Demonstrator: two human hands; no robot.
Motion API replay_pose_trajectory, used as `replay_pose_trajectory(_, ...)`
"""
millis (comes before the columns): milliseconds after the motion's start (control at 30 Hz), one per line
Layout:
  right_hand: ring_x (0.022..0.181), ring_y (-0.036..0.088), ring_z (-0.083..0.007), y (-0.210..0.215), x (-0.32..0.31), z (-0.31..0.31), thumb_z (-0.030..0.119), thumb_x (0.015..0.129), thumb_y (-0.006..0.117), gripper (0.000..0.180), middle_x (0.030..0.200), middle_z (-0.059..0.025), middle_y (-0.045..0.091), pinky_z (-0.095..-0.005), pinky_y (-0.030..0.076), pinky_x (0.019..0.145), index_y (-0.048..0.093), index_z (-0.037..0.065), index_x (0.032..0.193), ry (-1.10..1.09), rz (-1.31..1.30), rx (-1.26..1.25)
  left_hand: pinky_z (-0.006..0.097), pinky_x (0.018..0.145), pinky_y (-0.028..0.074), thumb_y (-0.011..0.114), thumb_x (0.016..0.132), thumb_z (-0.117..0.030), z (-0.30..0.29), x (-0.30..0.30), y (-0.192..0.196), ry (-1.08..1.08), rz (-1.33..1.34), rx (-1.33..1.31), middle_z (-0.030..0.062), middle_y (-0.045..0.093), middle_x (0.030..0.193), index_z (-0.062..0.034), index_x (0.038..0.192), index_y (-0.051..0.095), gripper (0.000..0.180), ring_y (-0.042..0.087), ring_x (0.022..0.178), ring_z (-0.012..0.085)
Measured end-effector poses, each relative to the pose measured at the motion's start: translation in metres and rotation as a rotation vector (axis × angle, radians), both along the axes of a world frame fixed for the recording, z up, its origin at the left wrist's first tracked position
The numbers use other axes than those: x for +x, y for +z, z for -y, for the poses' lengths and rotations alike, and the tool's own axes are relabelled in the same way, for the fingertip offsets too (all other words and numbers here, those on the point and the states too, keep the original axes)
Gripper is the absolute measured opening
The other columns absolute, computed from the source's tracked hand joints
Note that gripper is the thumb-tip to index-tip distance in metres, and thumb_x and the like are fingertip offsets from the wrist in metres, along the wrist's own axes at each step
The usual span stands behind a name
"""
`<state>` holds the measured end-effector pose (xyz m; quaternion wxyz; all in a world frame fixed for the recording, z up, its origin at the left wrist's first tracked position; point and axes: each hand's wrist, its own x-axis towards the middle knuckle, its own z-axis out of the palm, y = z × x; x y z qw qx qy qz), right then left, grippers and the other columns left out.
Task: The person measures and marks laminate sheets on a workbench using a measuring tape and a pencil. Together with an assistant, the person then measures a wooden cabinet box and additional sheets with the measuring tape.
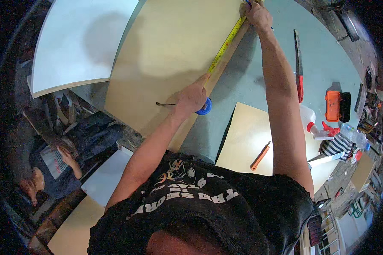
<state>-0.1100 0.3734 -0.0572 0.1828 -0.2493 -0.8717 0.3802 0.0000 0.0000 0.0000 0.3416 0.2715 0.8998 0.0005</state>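
Observation:
A pale plywood panel (157, 51) lies on the grey-green tabletop, with a yellow tape blade (225, 46) stretched along its right side. My left hand (192, 97) is closed around the blue tape measure (204, 107) near the panel's near right edge, index finger pointing along the blade. A dark wrist strap (164, 104) sticks out to the left of that hand. Stretched far forward, my right hand (259, 16) is closed at the far end of the blade. Small bits of a thin blue object show beside its fingers; most of it is hidden.
A white-faced panel (78, 46) lies at the left. Right of me are a smaller board (242, 136), an orange-handled cutter (260, 156), a red-handled saw (300, 72), an orange case (333, 105) and a spray bottle (308, 119). A person (57, 157) sits lower left.

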Motion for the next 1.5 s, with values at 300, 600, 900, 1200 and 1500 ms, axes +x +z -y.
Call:
replay_pose_trajectory(300,0.11,0.061,-0.0337,-0.039,0.015,-0.055,0.029,0.096,0.055,0.037,0.121,-0.0172,0.063,-0.0418,0.05,0.091,0.063,0.007,0.124,-0.088,-0.049,0.041,0.051,0.073,0.057,0.05,0.094,-0.015,-0.004,0.015,-0.033,-0.138,-0.065,0.309,0.027,0.069,0.091,-0.0083,0.15,0.038,0.058,0.07,0.081,0.0399)
replay_pose_trajectory(600,0.085,0.063,-0.0201,0.033,0.061,-0.01,0.036,0.102,0.053,0.041,0.104,-0.0103,0.069,-0.035,0.05,0.076,0.065,0.001,0.12,-0.082,-0.58,-0.794,0.049,0.082,0.055,0.048,0.093,-0.014,-0.009,0.019,-0.013,-0.025,-0.099,0.489,0.0284,0.066,0.11,-0.0078,0.15,0.039,0.058,0.067,0.093,0.0441)
replay_pose_trajectory(900,0.06,0.063,-0.0203,0.059,0.134,0.16,0.041,0.1,0.057,0.048,0.064,-0.0152,0.063,-0.037,0.051,0.059,0.07,-0.003,0.083,0.249,-0.063,-0.298,0.051,0.073,0.053,0.049,0.088,-0.009,-0.008,0.01,-0.003,0.03,-0.003,0.333,0.0258,0.068,0.089,-0.0037,0.149,0.04,0.063,0.069,0.084,0.0392)
replay_pose_trajectory(1200,0.063,0.069,-0.0253,0.061,0.141,0.165,0.031,0.099,0.06,0.039,0.07,-0.0167,0.068,-0.0366,0.053,0.059,0.069,-0.003,0.084,0.322,-0.134,-0.278,0.052,0.075,0.054,0.048,0.087,-0.008,-0.012,0.014,0.022,0.1,0.102,0.344,0.0274,0.069,0.091,-0.0044,0.149,0.039,0.063,0.069,0.086,0.0411)
replay_pose_trajectory(1500,0.059,0.065,-0.0218,0.054,0.136,0.175,0.024,0.101,0.058,0.034,0.067,-0.0146,0.066,-0.0353,0.051,0.057,0.068,-0.002,0.084,0.414,-0.107,-0.117,0.053,0.075,0.055,0.052,0.089,-0.017,-0.008,0.013,0.004,0.066,0.014,0.297,0.0273,0.068,0.089,-0.0073,0.148,0.041,0.061,0.068,0.082,0.0435)
